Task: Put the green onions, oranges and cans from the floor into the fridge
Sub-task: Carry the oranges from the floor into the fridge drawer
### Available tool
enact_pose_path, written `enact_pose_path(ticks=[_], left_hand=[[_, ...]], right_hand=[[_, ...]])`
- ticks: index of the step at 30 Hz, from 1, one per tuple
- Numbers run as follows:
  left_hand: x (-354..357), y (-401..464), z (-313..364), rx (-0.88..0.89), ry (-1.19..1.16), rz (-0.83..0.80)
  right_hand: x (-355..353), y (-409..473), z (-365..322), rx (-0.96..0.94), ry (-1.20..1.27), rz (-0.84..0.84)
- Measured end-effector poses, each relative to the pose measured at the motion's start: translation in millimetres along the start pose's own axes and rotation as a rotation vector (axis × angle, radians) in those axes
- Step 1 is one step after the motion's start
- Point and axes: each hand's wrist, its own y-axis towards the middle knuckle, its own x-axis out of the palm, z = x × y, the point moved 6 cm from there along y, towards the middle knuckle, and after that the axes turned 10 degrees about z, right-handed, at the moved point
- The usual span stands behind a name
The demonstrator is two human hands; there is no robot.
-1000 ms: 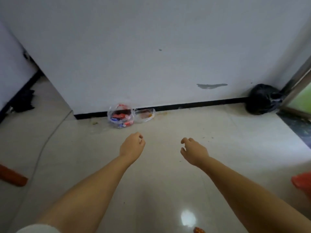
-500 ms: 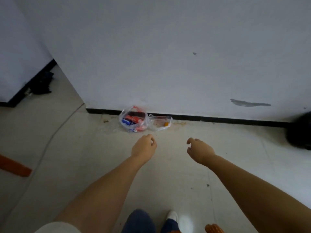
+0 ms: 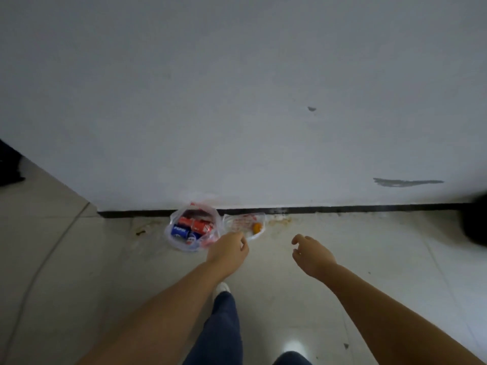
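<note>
Dim, soft focus, floor glare (image 3: 291, 347), wide-angle edge warping

A plain indoor room or hallway, most likely in a home. A bare white painted wall (image 3: 237, 101) with a grey scuffed patch (image 3: 407, 182) meets a glossy cream tiled floor (image 3: 79, 259) along a thin black skirting strip (image 3: 342, 208). On the floor against the wall sit a clear plastic shopping bag of red and blue drink cans (image 3: 191, 227) and a second clear plastic bag holding one small orange fruit (image 3: 257, 227), groceries as brought home. Brownish stains mark the tiles nearby.
</note>
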Motion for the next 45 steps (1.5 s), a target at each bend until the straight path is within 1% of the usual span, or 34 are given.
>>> enact_pose_path(ticks=[3, 6, 8, 11, 14, 17, 20, 23, 24, 26, 30, 32, 35, 38, 41, 45], left_hand=[[12, 64, -14, 0.032, 0.021, -0.084], [63, 123, -38, -0.008, -0.007, -0.193], [109, 164, -58, -0.01, 0.001, -0.252], [186, 223, -95, -0.009, -0.009, -0.259], [272, 283, -138, -0.026, -0.008, -0.259], [355, 344, -177, -0.027, 0.018, -0.249], [425, 409, -199, 0.059, 0.067, -0.218], [487, 456, -204, 0.237, 0.081, -0.209], [505, 464, -204, 0.306, 0.097, -0.228], [535, 471, -206, 0.4, 0.095, -0.283], [564, 464, -210, 0.458, 0.047, -0.391], [572, 461, -213, 0.462, 0.086, -0.423], [583, 463, -215, 0.432, 0.16, -0.473], [593, 466, -210, 0.42, 0.211, -0.47], [589, 465, -212, 0.373, 0.119, -0.465], [542, 446, -213, 0.196, -0.057, -0.387]], right_hand=[[8, 56, -9, 0.03, 0.035, -0.021], [42, 114, -3, 0.055, 0.046, -0.065], [81, 161, 6, 0.049, 0.039, -0.099], [150, 235, 24, 0.029, 0.007, -0.133], [225, 308, 45, -0.02, -0.025, -0.089], [301, 376, 59, -0.143, -0.092, -0.036], [374, 435, 73, -0.343, -0.253, 0.022], [435, 470, 95, -0.56, -0.407, 0.023], [449, 478, 102, -0.604, -0.431, 0.025], [467, 492, 118, -0.612, -0.524, 0.001], [483, 501, 138, -0.517, -0.554, -0.053], [490, 499, 141, -0.468, -0.568, -0.098], [499, 500, 144, -0.445, -0.543, -0.142], [503, 507, 150, -0.441, -0.548, -0.169], [506, 511, 153, -0.419, -0.574, -0.206], [480, 495, 141, -0.398, -0.595, -0.274]])
